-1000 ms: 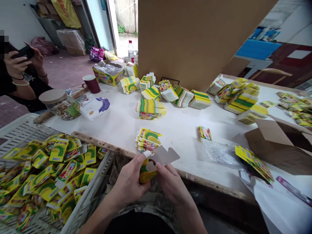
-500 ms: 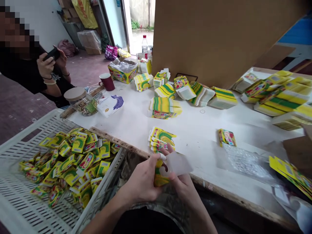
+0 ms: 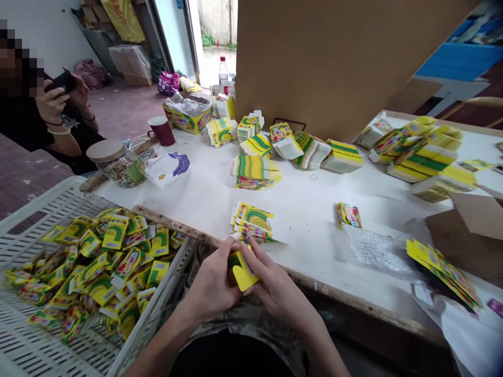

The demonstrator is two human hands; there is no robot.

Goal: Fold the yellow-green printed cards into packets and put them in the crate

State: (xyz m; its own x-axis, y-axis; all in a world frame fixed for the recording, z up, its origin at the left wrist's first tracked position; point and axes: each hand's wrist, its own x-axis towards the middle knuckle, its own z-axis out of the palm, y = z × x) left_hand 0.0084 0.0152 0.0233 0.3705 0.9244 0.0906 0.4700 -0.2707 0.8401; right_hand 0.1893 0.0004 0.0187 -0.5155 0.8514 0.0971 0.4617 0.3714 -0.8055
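Both my hands hold one small yellow carton [image 3: 242, 272] just below the table's front edge. My left hand [image 3: 212, 285] grips its left side with fingers curled; a white tape wraps one fingertip. My right hand [image 3: 275, 288] pinches its right side, thumb on the yellow flap, which lies folded down. A short stack of flat yellow-green carton blanks [image 3: 251, 222] lies on the white table [image 3: 306, 209] right above my hands.
A white plastic crate [image 3: 35, 324] at the left holds several folded yellow cartons. More stacks of blanks [image 3: 251, 173] line the table's back and right, before a big cardboard sheet [image 3: 334, 57]. A jar [image 3: 112, 162], red mug [image 3: 161, 131], bubble wrap [image 3: 373, 251]. A person at far left holds a phone [image 3: 58, 81].
The carton's pale flap stood open to the right; it is now folded down onto the yellow carton. My hands stayed at the table edge; the view shifted slightly.
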